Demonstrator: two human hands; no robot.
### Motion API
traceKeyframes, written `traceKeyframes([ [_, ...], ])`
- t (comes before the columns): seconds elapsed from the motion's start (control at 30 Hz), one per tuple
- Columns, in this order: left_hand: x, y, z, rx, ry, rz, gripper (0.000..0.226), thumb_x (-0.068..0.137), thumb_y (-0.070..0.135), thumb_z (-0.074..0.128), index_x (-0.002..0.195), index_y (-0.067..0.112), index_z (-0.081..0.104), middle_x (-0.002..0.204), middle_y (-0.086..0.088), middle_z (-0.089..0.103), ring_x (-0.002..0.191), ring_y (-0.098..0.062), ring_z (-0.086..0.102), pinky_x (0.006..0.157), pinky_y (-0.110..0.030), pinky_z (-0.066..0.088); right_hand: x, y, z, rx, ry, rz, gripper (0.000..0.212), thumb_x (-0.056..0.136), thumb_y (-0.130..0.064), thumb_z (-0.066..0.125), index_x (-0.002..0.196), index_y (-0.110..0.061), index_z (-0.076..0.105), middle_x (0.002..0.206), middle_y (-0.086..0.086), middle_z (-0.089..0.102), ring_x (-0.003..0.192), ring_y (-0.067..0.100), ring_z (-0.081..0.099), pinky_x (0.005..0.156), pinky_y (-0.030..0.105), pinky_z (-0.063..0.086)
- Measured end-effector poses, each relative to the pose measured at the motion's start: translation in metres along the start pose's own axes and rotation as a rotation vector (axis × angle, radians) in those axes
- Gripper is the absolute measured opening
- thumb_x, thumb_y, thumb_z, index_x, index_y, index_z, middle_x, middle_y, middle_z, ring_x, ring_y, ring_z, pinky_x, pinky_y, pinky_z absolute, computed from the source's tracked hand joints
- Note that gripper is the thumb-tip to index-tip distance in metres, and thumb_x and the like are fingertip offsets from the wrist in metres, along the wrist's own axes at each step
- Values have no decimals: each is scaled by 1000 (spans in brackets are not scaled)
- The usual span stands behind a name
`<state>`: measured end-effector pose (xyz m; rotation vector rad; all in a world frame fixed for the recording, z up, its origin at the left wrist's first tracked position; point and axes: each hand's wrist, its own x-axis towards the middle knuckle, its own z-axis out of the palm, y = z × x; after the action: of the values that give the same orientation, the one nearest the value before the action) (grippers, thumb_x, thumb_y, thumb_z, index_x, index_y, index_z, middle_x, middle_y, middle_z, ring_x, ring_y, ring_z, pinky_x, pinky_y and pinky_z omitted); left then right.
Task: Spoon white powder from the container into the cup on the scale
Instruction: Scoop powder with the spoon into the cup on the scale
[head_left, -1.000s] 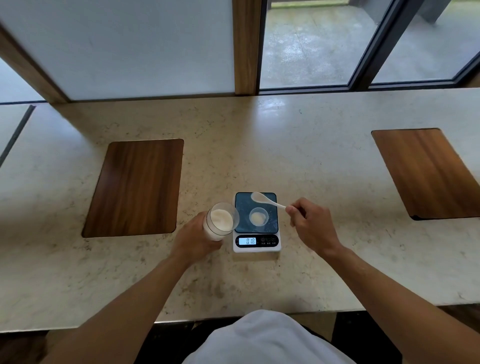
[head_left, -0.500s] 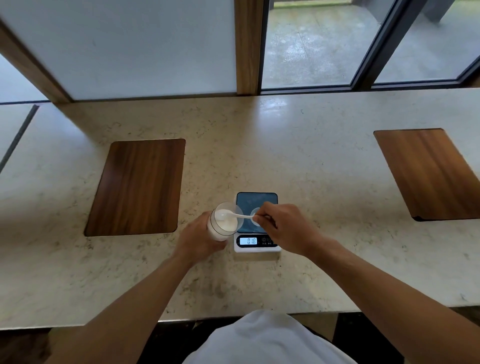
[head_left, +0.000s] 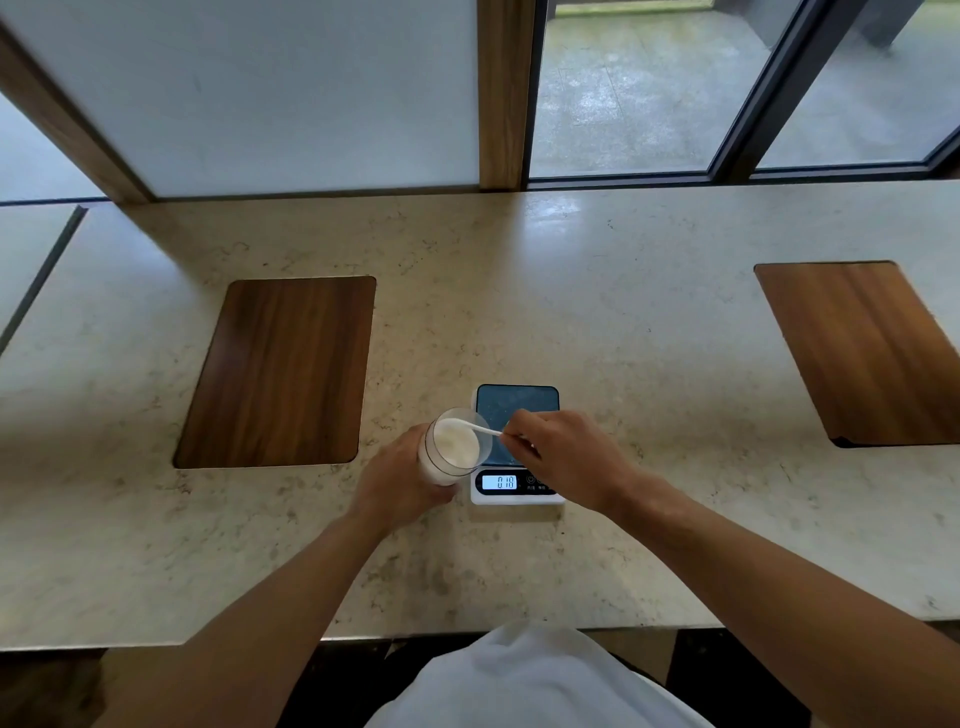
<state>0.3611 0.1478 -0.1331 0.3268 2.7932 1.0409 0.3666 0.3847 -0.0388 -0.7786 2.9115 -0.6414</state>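
Head view, from the left: a dark wooden board (head_left: 275, 371) sits inset in the pale stone counter (head_left: 597, 291), well apart from the work going on in the middle. Next comes the left hand (head_left: 400, 483), wrapped around a clear container (head_left: 451, 448) of white powder (head_left: 457, 448) and holding it tilted toward the person, just beside the left edge of the scale (head_left: 517, 447). A white spoon (head_left: 470, 427) reaches into the container's mouth, its bowl over the powder. The right hand (head_left: 569, 460) pinches the spoon's handle between its fingertips, the other fingers curled in, and it hovers over the scale's dark platform. That hand hides the cup on the scale, so I cannot tell how full it is. The lit display on the scale's front seems to read 0.10, though the digits are small. Far to the right lies a second wooden board (head_left: 862, 353), also set into the counter.
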Motion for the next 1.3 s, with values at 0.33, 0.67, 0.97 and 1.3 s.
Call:
traceKeyframes([
  [0.33, 4, 2, 3, 4, -12, 24, 75, 66, 46, 85, 130, 24, 53, 121, 2, 64, 102, -17, 62, 89, -28, 50, 4, 1, 10, -11, -44, 104, 26, 103, -25, 47, 92, -9, 65, 73, 4, 69, 53, 17, 59, 55, 36, 56],
  [0.67, 6, -2, 8, -29, -63, 14, 73, 67, 52, 81, 129, 28, 51, 120, 4, 64, 101, -17, 61, 92, -35, 52, 7, 10, 21, 23, -96, 205, 20, 99, -22, 55, 93, -9, 69, 75, 0, 67, 51, 12, 54, 60, 33, 61],
  [0.97, 6, -5, 12, -62, -94, -3, 76, 66, 59, 78, 130, 28, 51, 123, 2, 63, 105, -17, 61, 93, -32, 50, 10, 10, 27, 174, -111, 391, 27, 99, -22, 54, 80, -11, 70, 69, 1, 68, 50, 11, 53, 57, 28, 55],
  [1.3, 7, -7, 11, -52, -58, 30, 73, 66, 46, 85, 128, 25, 54, 119, 1, 65, 101, -16, 62, 91, -32, 51, 9, 9, 25, 324, -110, 472, 27, 98, -17, 53, 76, -15, 69, 61, -4, 62, 48, 9, 49, 50, 26, 47],
])
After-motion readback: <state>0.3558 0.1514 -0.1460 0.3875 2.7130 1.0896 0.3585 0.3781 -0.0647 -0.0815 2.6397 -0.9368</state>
